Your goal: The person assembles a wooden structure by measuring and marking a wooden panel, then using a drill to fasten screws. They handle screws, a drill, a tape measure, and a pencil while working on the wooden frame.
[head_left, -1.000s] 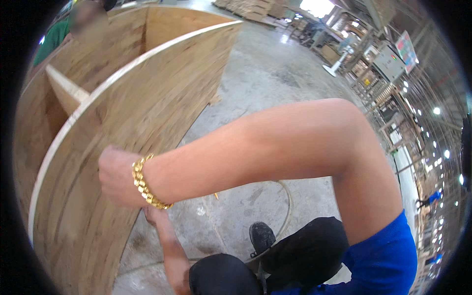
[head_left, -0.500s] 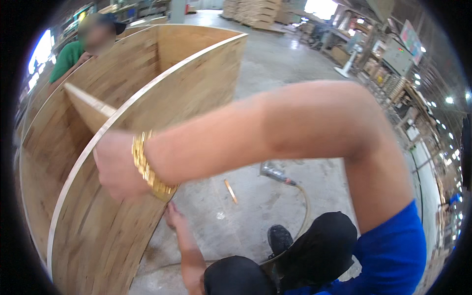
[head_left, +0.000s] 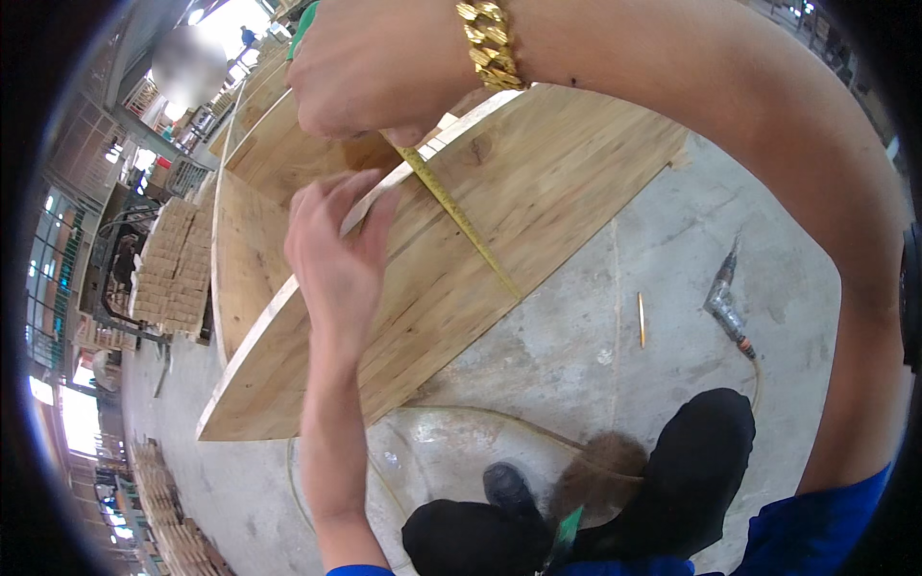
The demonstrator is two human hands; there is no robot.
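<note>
Counted one thin yellow measuring tape [head_left: 464, 224] down near face of one brown wooden box [head_left: 586, 158]. At box top: right hand [head_left: 384, 72] closed on tape, left hand [head_left: 336, 245] loosely spread. Right of box: one slim orange pencil [head_left: 642, 322], one grey metal tool [head_left: 721, 301].

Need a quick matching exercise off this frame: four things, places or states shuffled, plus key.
Things
1. Tape measure blade
2. Pencil-like stick
3. Grey tool
4. Gold bracelet

Places or states
A. Lying on the floor, joined to a hose
B. Around the wrist of the right hand
C. Slanting down the outer face of the wooden panel
D. Orange and thin, lying loose on the floor

Pairs: 1-C, 2-D, 3-A, 4-B
</note>
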